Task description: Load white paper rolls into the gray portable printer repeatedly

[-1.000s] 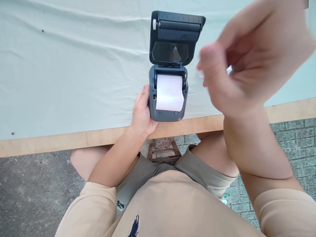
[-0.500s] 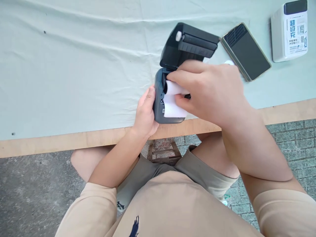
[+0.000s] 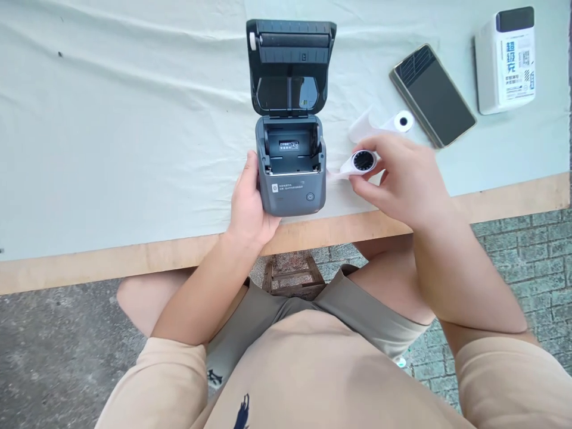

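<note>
The left hand (image 3: 254,210) grips the open printer (image 3: 292,196), best held level; the right hand (image 3: 404,182) pinches a paper roll (image 3: 363,160), ideally without creasing its loose end.

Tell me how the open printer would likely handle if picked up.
The printer would probably feel stiff, given its hard-looking, boxy casing. Its lid stands open on a hinge, so it may swing when the body moves. The left hand grips low, so the raised lid could make it slightly top-heavy.
</note>
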`<state>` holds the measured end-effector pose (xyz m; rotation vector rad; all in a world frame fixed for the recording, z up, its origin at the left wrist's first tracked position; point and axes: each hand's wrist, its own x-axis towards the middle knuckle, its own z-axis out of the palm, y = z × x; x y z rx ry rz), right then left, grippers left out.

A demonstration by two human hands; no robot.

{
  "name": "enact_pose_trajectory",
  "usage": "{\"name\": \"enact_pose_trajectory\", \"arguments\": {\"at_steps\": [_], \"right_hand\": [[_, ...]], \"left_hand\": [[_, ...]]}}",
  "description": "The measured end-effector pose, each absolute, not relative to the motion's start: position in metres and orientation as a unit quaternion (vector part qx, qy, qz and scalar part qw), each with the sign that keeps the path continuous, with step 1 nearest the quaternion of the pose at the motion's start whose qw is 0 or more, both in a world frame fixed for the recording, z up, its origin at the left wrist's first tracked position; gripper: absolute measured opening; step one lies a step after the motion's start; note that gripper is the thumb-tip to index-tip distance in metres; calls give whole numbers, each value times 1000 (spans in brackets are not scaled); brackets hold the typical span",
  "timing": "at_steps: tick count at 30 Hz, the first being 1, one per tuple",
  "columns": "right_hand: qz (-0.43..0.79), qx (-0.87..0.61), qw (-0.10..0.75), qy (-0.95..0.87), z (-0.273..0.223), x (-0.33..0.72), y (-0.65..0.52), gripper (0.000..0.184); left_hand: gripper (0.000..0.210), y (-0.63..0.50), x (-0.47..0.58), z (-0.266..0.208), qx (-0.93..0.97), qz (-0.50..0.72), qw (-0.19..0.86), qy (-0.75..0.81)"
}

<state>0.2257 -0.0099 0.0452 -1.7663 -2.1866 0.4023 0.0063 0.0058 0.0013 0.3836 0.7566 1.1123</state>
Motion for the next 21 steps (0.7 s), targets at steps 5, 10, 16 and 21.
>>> {"name": "enact_pose_trajectory", "arguments": {"at_steps": [5,10,16,21], "right_hand": [[99,-609,169,-768,55,242,-14,40],[22,-670,292,-682,56,265,3,41],[117,-676,248,-684,24,271,23,25],[96,-626,328,-701,54,265,13,31]], "left_hand": [[41,5,5,-3,181,516,759,353],[42,5,6,-3,183,519,763,340],[41,5,6,-1,161,517,770,337],[40,3,7,0,161,509,768,354]]}}
